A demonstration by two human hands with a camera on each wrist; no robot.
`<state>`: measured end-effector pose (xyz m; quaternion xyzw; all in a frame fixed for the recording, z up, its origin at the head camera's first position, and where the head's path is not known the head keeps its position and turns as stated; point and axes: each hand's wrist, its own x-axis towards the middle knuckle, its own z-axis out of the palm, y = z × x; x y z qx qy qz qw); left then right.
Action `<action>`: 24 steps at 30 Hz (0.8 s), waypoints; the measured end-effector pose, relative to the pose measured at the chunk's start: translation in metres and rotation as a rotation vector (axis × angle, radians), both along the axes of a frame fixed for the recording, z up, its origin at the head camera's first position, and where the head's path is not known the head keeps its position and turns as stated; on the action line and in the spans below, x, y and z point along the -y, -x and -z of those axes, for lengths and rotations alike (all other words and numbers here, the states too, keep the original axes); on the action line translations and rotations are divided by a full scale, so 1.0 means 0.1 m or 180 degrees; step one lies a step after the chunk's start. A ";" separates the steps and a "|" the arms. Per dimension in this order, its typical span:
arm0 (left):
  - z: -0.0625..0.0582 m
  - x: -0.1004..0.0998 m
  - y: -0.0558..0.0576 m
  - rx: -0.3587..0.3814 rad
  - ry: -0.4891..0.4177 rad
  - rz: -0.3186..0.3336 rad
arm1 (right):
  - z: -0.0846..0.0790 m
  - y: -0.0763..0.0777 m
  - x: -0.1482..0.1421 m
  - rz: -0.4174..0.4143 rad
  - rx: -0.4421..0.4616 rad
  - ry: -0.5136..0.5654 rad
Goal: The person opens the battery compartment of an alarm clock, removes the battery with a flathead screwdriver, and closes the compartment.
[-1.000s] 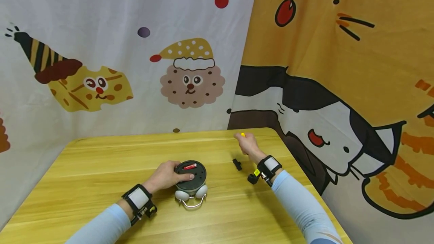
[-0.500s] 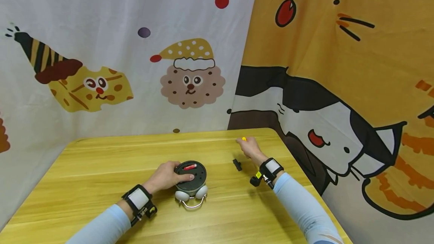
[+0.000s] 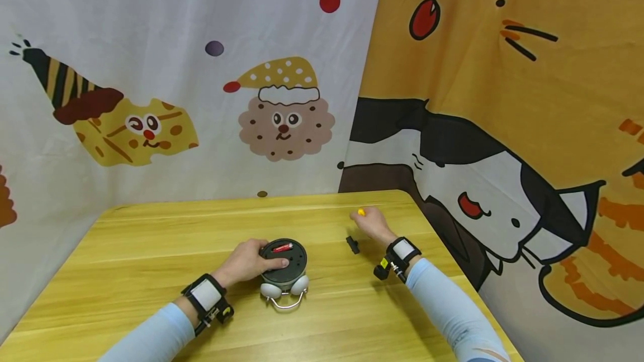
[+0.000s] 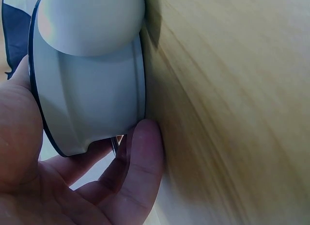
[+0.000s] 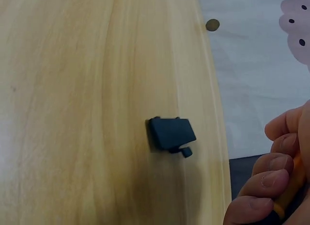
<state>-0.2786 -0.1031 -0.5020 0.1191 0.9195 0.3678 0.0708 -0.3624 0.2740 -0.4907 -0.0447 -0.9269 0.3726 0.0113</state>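
A twin-bell alarm clock (image 3: 297, 264) lies face down on the table, its pale bells and wire handle pointing toward me. A red battery (image 3: 282, 247) shows in the compartment in its dark back. My left hand (image 3: 246, 264) grips the clock from the left, thumb on the back; in the left wrist view fingers (image 4: 145, 157) curl under its pale side (image 4: 97, 94). To the right, my right hand (image 3: 373, 224) is curled round a tool with a yellow-and-black handle (image 5: 293, 186); its working end is hidden. A small black battery cover (image 3: 353, 244) lies between the hands, touched by neither.
The wooden table (image 3: 166, 239) ends at a printed curtain (image 3: 216, 172) behind and another at the right. A wrist camera (image 3: 382, 270) hangs under the right wrist, and one (image 3: 221, 312) sits on the left wrist.
My right hand has drawn back a little toward me and slightly rightward, with the yellow-and-black tool still in it. The left hand, clock and black cover stay where they were.
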 end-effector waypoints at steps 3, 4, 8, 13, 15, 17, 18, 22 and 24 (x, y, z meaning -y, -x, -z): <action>-0.01 0.00 -0.01 0.0009 -0.0007 0.0002 | 0.02 -0.01 -0.01 -0.0066 -0.0009 -0.0128; -0.01 0.00 -0.01 0.0012 -0.0013 0.0005 | 0.02 -0.01 -0.02 -0.0089 -0.0014 -0.0159; -0.01 0.00 -0.01 0.0028 -0.0020 0.0003 | 0.06 0.00 -0.05 -0.0166 -0.0015 -0.0313; -0.02 0.00 -0.01 0.0032 0.0004 -0.0021 | 0.12 0.01 -0.10 -0.0210 -0.0021 -0.0467; -0.02 0.00 -0.01 0.0041 0.0010 -0.0028 | 0.14 0.01 -0.12 -0.0207 -0.0027 -0.0515; -0.02 0.00 -0.01 0.0048 0.0018 -0.0034 | 0.16 0.01 -0.14 -0.0193 -0.0037 -0.0570; -0.02 0.00 -0.01 0.0051 0.0022 -0.0035 | 0.17 0.01 -0.15 -0.0184 -0.0046 -0.0594; -0.02 0.00 -0.02 0.0043 0.0040 -0.0036 | 0.18 0.02 -0.17 -0.0167 -0.0093 -0.0727; -0.03 0.00 -0.02 0.0029 0.0045 -0.0030 | 0.19 0.02 -0.18 -0.0187 -0.0140 -0.0807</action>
